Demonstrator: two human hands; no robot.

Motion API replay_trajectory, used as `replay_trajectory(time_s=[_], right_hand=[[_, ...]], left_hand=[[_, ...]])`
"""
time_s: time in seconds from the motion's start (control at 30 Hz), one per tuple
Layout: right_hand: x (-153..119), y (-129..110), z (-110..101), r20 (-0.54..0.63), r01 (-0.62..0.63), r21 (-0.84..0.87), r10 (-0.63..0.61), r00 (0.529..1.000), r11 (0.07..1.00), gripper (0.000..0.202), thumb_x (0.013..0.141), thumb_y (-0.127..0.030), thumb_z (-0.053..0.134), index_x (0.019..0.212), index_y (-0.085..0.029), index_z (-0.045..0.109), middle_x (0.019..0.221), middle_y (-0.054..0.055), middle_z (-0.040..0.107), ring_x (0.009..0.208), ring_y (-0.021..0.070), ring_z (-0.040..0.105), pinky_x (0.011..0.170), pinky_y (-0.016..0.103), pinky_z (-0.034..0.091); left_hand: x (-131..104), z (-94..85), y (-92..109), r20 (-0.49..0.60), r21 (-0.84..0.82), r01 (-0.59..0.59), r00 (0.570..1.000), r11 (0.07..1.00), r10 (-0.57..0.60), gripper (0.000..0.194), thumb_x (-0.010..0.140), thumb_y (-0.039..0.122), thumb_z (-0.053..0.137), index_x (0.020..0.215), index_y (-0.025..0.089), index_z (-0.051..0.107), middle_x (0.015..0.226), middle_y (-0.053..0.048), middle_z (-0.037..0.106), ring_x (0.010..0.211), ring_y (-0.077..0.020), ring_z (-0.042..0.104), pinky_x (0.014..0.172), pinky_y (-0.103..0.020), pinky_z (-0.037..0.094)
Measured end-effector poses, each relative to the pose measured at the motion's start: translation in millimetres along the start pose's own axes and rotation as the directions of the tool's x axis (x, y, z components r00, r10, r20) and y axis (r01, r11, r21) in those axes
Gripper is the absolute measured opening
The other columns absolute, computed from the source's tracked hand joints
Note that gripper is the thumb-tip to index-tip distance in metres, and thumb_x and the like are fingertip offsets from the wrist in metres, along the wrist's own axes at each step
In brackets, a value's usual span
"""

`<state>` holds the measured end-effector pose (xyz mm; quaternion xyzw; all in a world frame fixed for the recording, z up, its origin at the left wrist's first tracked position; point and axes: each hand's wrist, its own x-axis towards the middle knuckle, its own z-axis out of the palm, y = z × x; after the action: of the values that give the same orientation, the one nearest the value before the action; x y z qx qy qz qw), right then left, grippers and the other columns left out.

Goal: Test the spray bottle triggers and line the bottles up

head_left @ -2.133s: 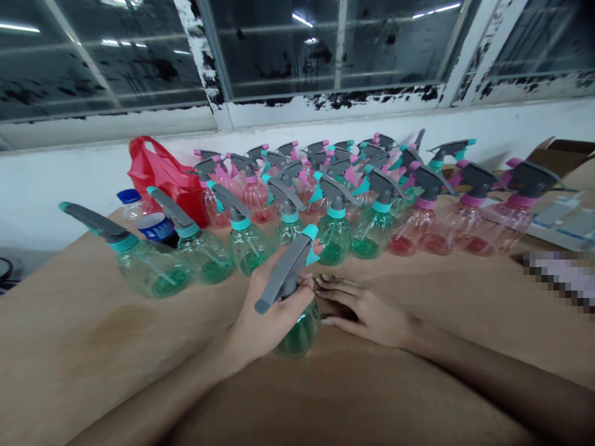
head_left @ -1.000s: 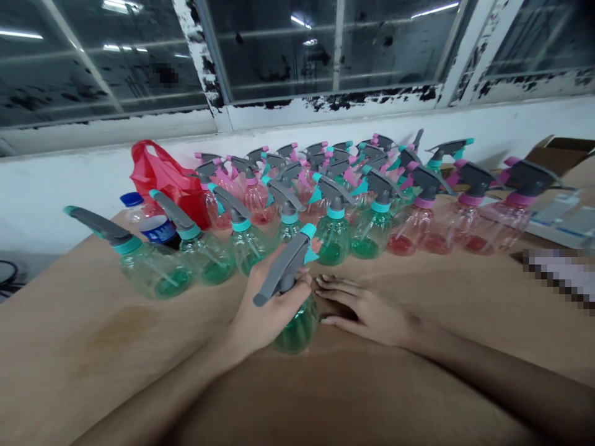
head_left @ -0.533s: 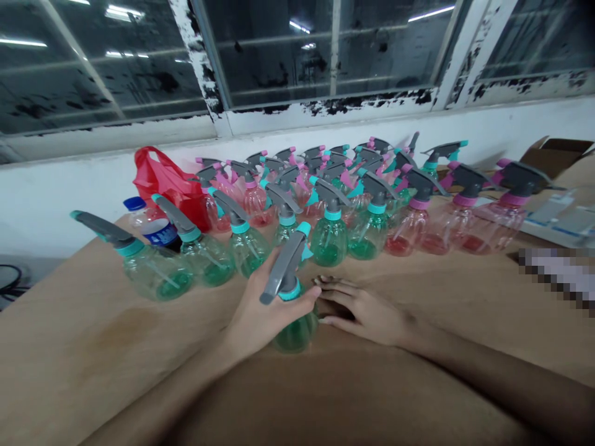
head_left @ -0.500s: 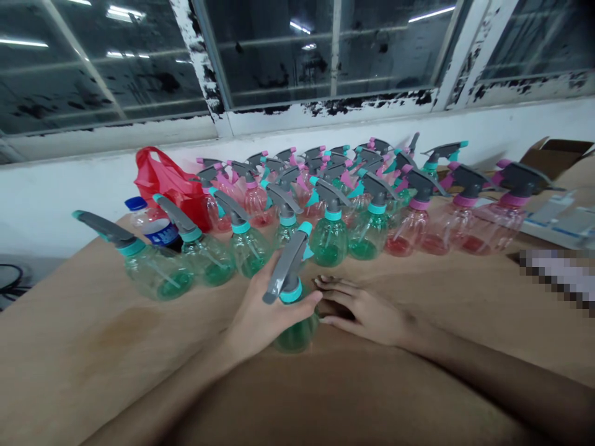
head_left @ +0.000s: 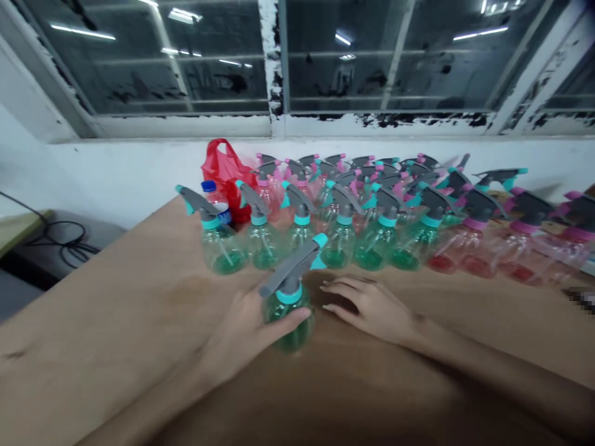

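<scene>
My left hand point(head_left: 251, 328) has its fingers wrapped round the green spray bottle point(head_left: 289, 322) near the worktop's point(head_left: 409, 384) front edge; my right hand point(head_left: 379, 310) rests beside it, fingers loosely curled, empty. Beyond, a row of green bottles point(head_left: 372, 244) blocks the way to the red bag point(head_left: 227, 176) and pink bottles.

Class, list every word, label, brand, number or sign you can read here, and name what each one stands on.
No text can be read.
Label on the blue-capped bottle: blue and white, too small and blurred to read.
Green spray bottle in the left hand: no lettering visible.
Red bag: no lettering can be made out.
Pixelated patch at the right edge: unreadable.
</scene>
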<state>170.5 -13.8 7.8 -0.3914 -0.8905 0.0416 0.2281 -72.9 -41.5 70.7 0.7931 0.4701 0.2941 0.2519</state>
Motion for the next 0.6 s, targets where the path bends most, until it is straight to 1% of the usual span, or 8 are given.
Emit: replay_trajectory(time_s=[0.07,0.13,0.17,0.23,0.27,0.37,0.47,0.6], right_hand=[[20,-19,4,-0.03,0.014,0.013,-0.014,0.999,1.0,0.028,0.091,-0.034,0.049,0.113,-0.021,0.061,0.111,0.006,0.068,0.099,0.0208,0.065,0.086,0.039,0.053],[42,-40,7,-0.061,0.025,0.04,-0.022,0.998,0.999,0.028,0.091,-0.034,0.05,0.112,-0.02,0.062,0.108,0.006,0.068,0.094,0.0196,0.066,0.083,0.036,0.054],[54,-50,9,-0.076,0.027,0.063,-0.022,0.997,0.998,0.027,0.091,-0.033,0.05,0.111,-0.02,0.063,0.106,0.005,0.069,0.09,0.0186,0.067,0.08,0.034,0.054],[78,-68,11,-0.112,0.018,0.126,-0.004,0.994,0.992,0.026,0.091,-0.033,0.05,0.111,-0.021,0.062,0.102,0.004,0.069,0.08,0.0161,0.067,0.074,0.031,0.054],[90,-76,13,-0.134,0.011,0.155,0.01,0.991,0.988,0.027,0.09,-0.033,0.05,0.111,-0.021,0.062,0.102,0.004,0.069,0.075,0.0151,0.066,0.072,0.03,0.053],[126,-95,18,-0.222,-0.003,0.189,0.045,0.974,0.982,0.029,0.089,-0.032,0.05,0.114,-0.02,0.059,0.105,0.005,0.068,0.07,0.0156,0.064,0.072,0.032,0.053],[156,-105,27,-0.295,-0.036,0.166,0.084,0.952,0.985,0.038,0.087,-0.034,0.051,0.12,-0.016,0.055,0.113,0.01,0.065,0.081,0.0216,0.066,0.077,0.038,0.052],[178,-109,41,-0.281,-0.142,0.153,0.18,0.943,0.978,0.052,0.084,-0.037,0.054,0.128,-0.01,0.049,0.124,0.017,0.058,0.104,0.032,0.06,0.084,0.046,0.05]], left_hand=[[-16,-19.0,-21,-0.101,0.044,0.044,0.994,0.998,-0.039,0.039,0.08,0.047,0.062,0.112,0.025,0.058,0.099,-0.002,0.071,0.092,-0.0256,0.065,0.083,-0.04,0.051],[-33,-39.3,-42,-0.238,0.085,0.133,0.965,0.987,-0.109,0.039,0.076,0.054,0.062,0.101,0.024,0.064,0.078,-0.002,0.071,0.076,-0.0266,0.066,0.074,-0.042,0.053],[-41,-50.0,-52,-0.278,0.086,0.168,0.951,0.982,-0.138,0.04,0.074,0.056,0.063,0.099,0.025,0.065,0.084,-0.003,0.072,0.081,-0.028,0.066,0.077,-0.043,0.052],[-54,-72.1,-70,-0.423,0.052,0.276,0.877,0.96,-0.229,0.042,0.073,0.059,0.063,0.099,0.027,0.067,0.097,-0.005,0.072,0.096,-0.0324,0.063,0.087,-0.05,0.047],[-59,-83.4,-78,-0.446,0.018,0.304,0.855,0.952,-0.265,0.041,0.072,0.059,0.064,0.097,0.027,0.068,0.099,-0.006,0.071,0.099,-0.0342,0.062,0.088,-0.051,0.047],[-66,-115.1,-98,-0.438,-0.037,0.313,0.849,0.949,-0.296,0.041,0.072,0.055,0.066,0.099,0.025,0.066,0.105,-0.007,0.069,0.101,-0.036,0.06,0.086,-0.052,0.047],[-60,-138.0,-115,-0.476,-0.029,0.22,0.855,0.975,-0.207,0.033,0.075,0.049,0.065,0.093,0.022,0.066,0.101,-0.007,0.068,0.098,-0.0331,0.061,0.084,-0.047,0.048],[-38,-152.0,-132,-0.48,-0.06,0.159,0.861,0.986,-0.168,0.03,0.076,0.046,0.062,0.089,0.02,0.061,0.09,-0.005,0.065,0.09,-0.0291,0.061,0.081,-0.043,0.049]])
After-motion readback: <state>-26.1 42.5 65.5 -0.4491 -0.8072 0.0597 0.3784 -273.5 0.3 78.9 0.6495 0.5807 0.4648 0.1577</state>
